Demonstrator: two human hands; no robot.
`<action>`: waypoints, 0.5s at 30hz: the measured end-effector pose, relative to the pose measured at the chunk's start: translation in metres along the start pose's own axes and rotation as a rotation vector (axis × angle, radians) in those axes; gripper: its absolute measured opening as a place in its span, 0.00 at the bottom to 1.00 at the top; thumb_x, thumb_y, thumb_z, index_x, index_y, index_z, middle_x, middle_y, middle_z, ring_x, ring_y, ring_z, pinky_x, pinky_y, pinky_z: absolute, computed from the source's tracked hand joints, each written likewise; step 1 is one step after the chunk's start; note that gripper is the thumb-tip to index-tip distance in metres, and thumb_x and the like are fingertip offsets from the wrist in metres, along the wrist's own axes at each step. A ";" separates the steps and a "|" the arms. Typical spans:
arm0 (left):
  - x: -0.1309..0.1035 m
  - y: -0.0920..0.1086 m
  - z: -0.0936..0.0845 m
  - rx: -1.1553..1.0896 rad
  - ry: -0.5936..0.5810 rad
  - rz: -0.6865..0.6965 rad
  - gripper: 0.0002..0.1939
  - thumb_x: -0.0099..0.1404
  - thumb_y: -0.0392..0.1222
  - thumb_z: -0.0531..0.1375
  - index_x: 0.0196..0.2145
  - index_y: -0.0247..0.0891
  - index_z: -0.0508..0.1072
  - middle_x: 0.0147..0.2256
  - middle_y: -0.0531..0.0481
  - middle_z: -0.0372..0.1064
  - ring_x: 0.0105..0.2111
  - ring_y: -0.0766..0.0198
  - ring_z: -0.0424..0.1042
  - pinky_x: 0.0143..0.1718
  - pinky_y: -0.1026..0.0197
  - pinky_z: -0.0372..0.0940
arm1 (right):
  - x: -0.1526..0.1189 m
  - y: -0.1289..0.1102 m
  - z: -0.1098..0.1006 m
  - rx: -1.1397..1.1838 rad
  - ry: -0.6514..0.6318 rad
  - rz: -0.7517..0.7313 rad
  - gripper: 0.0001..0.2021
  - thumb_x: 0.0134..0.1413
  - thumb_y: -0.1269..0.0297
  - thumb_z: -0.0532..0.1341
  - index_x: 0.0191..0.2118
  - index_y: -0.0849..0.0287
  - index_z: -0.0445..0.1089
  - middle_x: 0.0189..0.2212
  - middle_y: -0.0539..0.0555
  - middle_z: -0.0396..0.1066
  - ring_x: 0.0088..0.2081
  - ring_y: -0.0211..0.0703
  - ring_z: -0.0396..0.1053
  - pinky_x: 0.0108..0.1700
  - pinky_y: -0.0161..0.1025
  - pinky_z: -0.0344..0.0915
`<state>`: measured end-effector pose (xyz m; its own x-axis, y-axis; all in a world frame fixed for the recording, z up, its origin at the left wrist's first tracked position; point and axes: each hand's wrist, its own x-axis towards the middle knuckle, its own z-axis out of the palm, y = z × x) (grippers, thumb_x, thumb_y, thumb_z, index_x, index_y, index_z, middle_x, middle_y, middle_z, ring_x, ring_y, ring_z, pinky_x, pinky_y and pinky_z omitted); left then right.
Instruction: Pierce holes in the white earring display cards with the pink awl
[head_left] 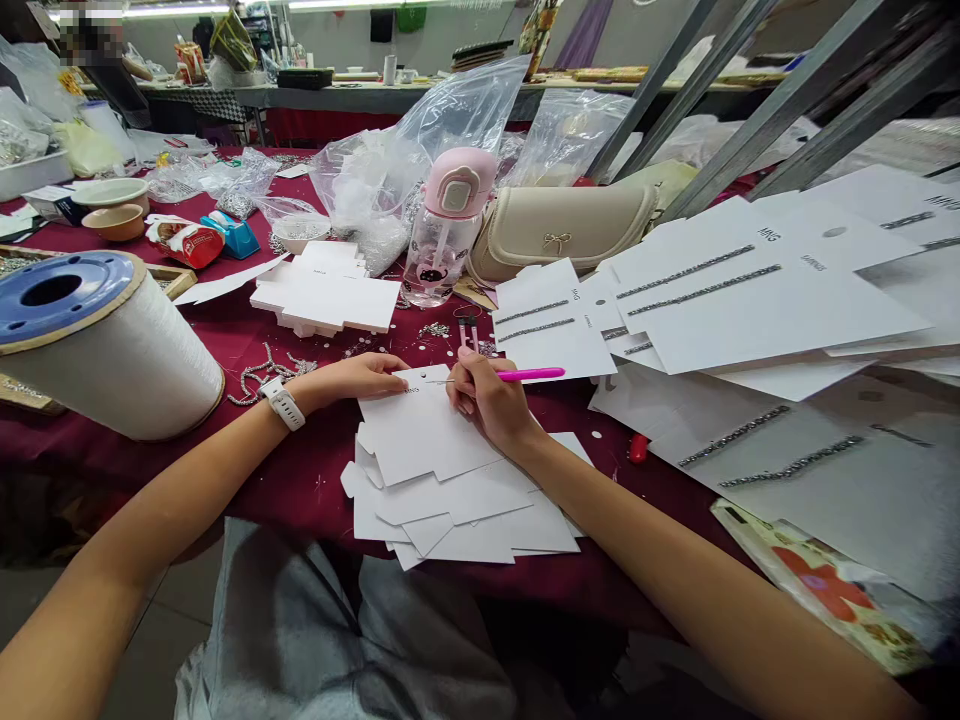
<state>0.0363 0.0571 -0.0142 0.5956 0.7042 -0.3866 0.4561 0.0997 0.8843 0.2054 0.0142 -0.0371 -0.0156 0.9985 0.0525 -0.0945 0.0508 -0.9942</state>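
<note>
My left hand [373,375], with a white watch on its wrist, pinches the upper left edge of a white card [420,440] printed "MNG". Between the fingers of my right hand [487,395] is a pink pen-like tool [532,374]. Its thin tip points left, close to the print and a small hole near the card's top. I cannot tell whether the tip touches the card. More white cards [465,535] lie in a loose pile underneath. Silver chain pieces [262,375] rest on the cloth beside my left wrist.
A big white spool [142,350] stands at left. Behind the cards are a stack of blanks [330,300], a pink-lidded bottle [450,230] and a beige bag [562,235]. Cards with silver chains [720,290] spread across the right, above a flowered phone case [817,580]. Metal bars slant at upper right.
</note>
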 end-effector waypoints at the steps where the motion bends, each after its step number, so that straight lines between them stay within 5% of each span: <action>1: 0.000 0.000 0.000 0.005 -0.006 0.005 0.14 0.53 0.40 0.58 0.38 0.33 0.68 0.30 0.52 0.69 0.26 0.69 0.67 0.32 0.64 0.61 | -0.001 0.000 0.000 0.006 -0.019 0.012 0.24 0.51 0.59 0.53 0.09 0.58 0.49 0.07 0.47 0.51 0.11 0.29 0.50 0.12 0.31 0.42; 15: -0.002 0.001 0.000 -0.042 -0.013 -0.006 0.11 0.54 0.38 0.59 0.36 0.33 0.67 0.25 0.55 0.66 0.22 0.73 0.64 0.25 0.68 0.58 | -0.001 -0.001 -0.001 -0.005 -0.148 0.040 0.22 0.50 0.65 0.50 0.09 0.59 0.50 0.06 0.48 0.54 0.11 0.30 0.53 0.14 0.31 0.47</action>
<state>0.0356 0.0557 -0.0131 0.6020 0.6941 -0.3948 0.4314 0.1334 0.8922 0.2067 0.0132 -0.0360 -0.1659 0.9858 0.0255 -0.0860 0.0112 -0.9962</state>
